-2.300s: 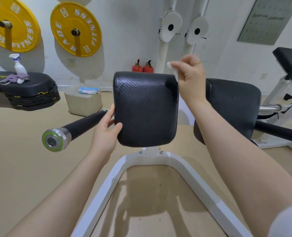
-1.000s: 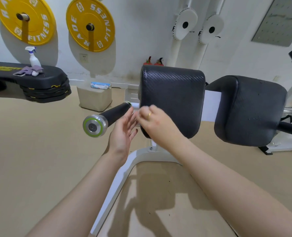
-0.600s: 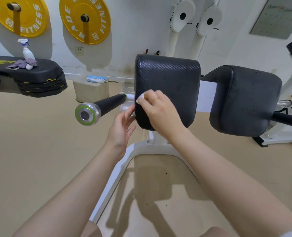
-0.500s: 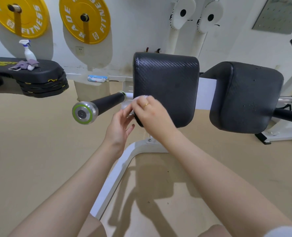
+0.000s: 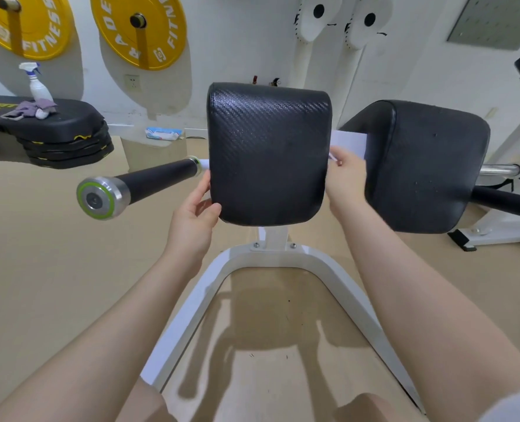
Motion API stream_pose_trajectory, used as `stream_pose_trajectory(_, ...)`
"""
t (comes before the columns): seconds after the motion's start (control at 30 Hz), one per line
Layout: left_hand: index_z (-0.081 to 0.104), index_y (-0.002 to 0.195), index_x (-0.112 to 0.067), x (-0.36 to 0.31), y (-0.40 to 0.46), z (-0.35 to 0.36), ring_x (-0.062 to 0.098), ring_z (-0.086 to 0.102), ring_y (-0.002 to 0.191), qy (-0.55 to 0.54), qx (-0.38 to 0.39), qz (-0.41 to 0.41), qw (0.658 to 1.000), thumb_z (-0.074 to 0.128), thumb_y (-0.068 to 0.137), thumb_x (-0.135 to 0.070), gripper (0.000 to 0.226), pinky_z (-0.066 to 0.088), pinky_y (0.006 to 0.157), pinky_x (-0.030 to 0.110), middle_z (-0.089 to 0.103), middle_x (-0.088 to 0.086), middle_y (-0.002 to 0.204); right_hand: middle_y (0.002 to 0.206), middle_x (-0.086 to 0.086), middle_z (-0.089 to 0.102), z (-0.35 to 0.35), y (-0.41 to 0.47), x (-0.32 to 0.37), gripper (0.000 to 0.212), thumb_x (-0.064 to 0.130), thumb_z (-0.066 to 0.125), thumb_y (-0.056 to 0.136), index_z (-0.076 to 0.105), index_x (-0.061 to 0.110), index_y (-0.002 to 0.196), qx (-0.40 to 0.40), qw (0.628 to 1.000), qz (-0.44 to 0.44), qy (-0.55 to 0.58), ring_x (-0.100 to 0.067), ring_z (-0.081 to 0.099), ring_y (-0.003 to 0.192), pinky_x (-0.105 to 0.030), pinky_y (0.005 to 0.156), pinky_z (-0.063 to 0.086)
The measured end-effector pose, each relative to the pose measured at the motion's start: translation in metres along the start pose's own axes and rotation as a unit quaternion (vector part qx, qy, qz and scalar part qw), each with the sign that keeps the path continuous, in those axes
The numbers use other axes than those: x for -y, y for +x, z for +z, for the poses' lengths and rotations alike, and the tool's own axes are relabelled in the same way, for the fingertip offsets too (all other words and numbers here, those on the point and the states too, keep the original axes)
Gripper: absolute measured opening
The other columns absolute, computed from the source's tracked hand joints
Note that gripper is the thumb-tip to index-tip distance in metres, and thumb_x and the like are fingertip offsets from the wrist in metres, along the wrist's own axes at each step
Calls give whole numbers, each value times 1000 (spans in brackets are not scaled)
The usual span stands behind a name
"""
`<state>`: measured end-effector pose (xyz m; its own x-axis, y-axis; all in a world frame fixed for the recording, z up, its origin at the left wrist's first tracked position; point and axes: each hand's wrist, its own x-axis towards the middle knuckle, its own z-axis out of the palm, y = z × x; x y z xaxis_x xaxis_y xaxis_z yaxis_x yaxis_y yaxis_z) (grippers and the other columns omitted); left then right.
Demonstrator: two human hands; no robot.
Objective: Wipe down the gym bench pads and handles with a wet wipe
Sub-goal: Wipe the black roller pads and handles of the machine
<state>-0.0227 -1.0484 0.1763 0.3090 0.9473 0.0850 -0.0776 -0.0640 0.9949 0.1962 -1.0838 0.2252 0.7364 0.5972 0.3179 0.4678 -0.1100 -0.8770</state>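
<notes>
1. Since half a second ago, the right hand (image 5: 345,178) has crossed from the left edge of the near pad (image 5: 268,153) to its right edge, taking the wet wipe (image 5: 331,156) with it.
2. Right hand: fingers curled round the wipe, of which only a white sliver shows at the fingertips, pressed into the gap between the near pad and the far pad (image 5: 426,169).
3. Left hand (image 5: 195,214): thumb on the pad's face and fingers behind its lower-left edge, steadying it.
4. Progress, as I judge it: the near pad's sides are being worked; nothing shows whether its face is done. The far pad and both handles look still to do.
5. Orientation: the near pad stands upright on its white post, face toward the camera, long axis roughly vertical. The left handle (image 5: 149,184) juts out from behind the pad, its silver, green-ringed end cap toward the camera and leftward; the right handle (image 5: 505,202) runs out to the right.
</notes>
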Motion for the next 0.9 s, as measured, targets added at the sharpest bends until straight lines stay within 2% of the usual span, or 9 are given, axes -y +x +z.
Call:
stream_pose_trajectory(0.1, 42, 136, -36, 3, 2, 0, 7, 53, 118, 13, -10, 12, 1000, 44, 92, 3, 59, 40, 106, 35, 59, -25, 111, 101, 7, 64, -1, -34, -21, 32, 4, 43, 92, 66, 15, 111, 21, 997, 55, 56, -5, 56, 88, -20, 78, 45)
stream_pose_trajectory(0.2, 42, 137, -31, 2, 2, 3, 6, 55, 115, 17, -24, 34, 999, 45, 91, 4, 59, 42, 102, 24, 59, -21, 115, 91, 10, 64, -4, -71, -35, 26, 2, 43, 95, 64, 11, 107, 42, 960, 148, 232, 1, 59, 81, -17, 78, 49)
stream_pose_trajectory(0.33, 43, 137, -26, 3, -2, 5, -6, 57, 103, 15, -40, 54, 998, 45, 90, 5, 57, 41, 82, 0, 56, -18, 119, 99, -2, 59, 32, -103, -32, 28, -12, 39, 92, 57, 4, 106, 6, 839, 307, 448, -9, 56, 78, -14, 72, 50)
stream_pose_trajectory(0.43, 47, 135, -23, 7, 1, -4, -15, 55, 103, 9, -8, 59, 998, 47, 89, 6, 54, 43, 87, 5, 57, -13, 124, 91, -6, 55, 67, -130, -10, 32, -13, 39, 92, 47, 1, 119, 49, 740, 382, 552, -12, 55, 78, -16, 85, 46)
stream_pose_trajectory(0.5, 53, 129, -19, 12, 2, -14, -3, 57, 109, -11, 9, 44, 999, 48, 90, 3, 45, 46, 92, 14, 61, -8, 122, 98, -9, 53, 87, -142, 5, 36, -9, 39, 94, 43, 0, 128, 48, 677, 421, 601, -15, 54, 89, -22, 97, 40)
stream_pose_trajectory(0.57, 61, 115, -19, 20, -3, -27, 4, 60, 104, -7, -25, 11, 1000, 47, 91, 0, 34, 47, 91, 19, 64, -5, 114, 94, -9, 53, 97, -151, 16, 33, -7, 39, 94, 46, 1, 125, 72, 662, 432, 609, -15, 54, 87, -24, 94, 44)
stream_pose_trajectory(0.63, 66, 98, -23, 27, -11, -41, 10, 61, 98, 23, -55, -22, 998, 45, 90, 0, 32, 48, 88, 22, 66, -4, 106, 90, -8, 58, 100, -161, 21, 28, -4, 40, 95, 52, 0, 119, 144, 684, 425, 575, -13, 57, 79, -19, 79, 50)
stream_pose_trajectory(0.73, 64, 90, -22, 28, -15, -65, 12, 62, 86, -17, -62, -108, 992, 43, 91, -1, 30, 48, 84, 25, 66, -3, 95, 80, -5, 61, 96, -167, 24, 21, -3, 43, 94, 63, 5, 95, 210, 762, 403, 462, -10, 56, 69, -11, 60, 51)
stream_pose_trajectory(0.9, 58, 107, -17, -16, -7, -98, 12, 64, 76, -80, -61, -207, 973, 42, 96, -10, 20, 52, 70, 21, 67, -1, 92, 85, -3, 60, 63, -135, 60, 18, 1, 48, 87, 64, 8, 92, 232, 900, 248, 272, -16, 56, 79, -26, 73, 47)
